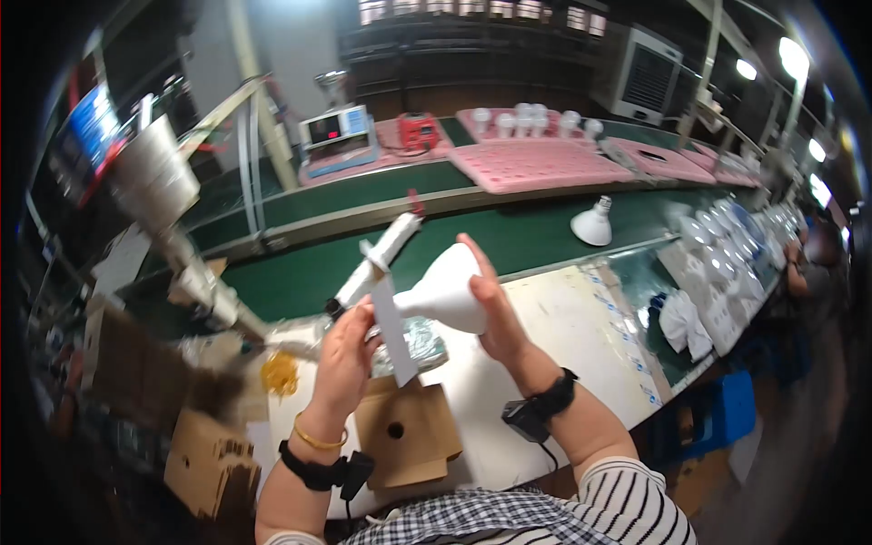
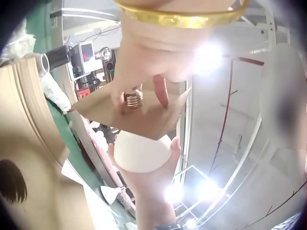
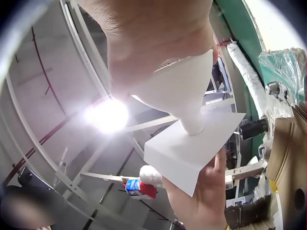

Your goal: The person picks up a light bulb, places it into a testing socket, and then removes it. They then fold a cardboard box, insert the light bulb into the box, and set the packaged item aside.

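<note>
Worktop (image 1: 581,318) lying below, card (image 1: 394,334) seemingly being sleeved onto bulb (image 1: 452,289).
Left hand (image 1: 341,365) holding card, right hand (image 1: 500,320) gripping bulb; seating likely needed next.

We bend the fingers (image 2: 119,98) of our left hand (image 1: 345,359) and point their tips toward our right hand (image 1: 500,322), whose thumb (image 1: 488,291) and fingers curve with a gap between them, while behind the fingers our wrists (image 1: 538,371) and bare arms (image 1: 590,431) stand farther apart than our two hands do.
</note>
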